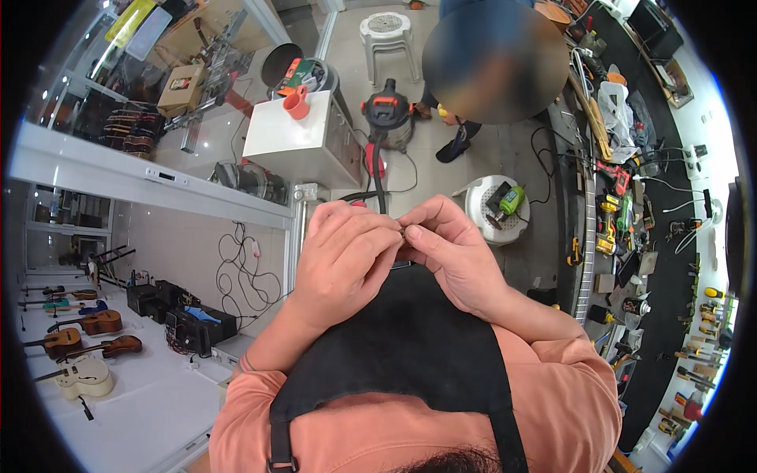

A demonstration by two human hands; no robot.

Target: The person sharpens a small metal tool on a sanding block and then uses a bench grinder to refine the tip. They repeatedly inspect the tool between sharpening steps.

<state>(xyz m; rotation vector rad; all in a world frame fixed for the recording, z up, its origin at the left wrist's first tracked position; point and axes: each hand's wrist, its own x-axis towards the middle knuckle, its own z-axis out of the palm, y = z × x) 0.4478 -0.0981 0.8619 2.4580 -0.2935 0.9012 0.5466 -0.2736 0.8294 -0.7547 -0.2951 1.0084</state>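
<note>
My left hand (351, 256) and my right hand (441, 252) meet above my black apron (394, 339), fingertips pinched together around a small, brownish object (403, 234). Most of it is covered by my fingers, so I cannot make out what it is. My right thumb presses near it, and my left fingers curl over from the other side.
A white cabinet (276, 138) with a red cup, a shop vacuum (388, 118), a white stool (481, 225) holding a green power tool, and a person (465, 35) are ahead. A tool-covered bench (662, 229) runs along the right. Guitars (98, 322) lie beyond the glass partition.
</note>
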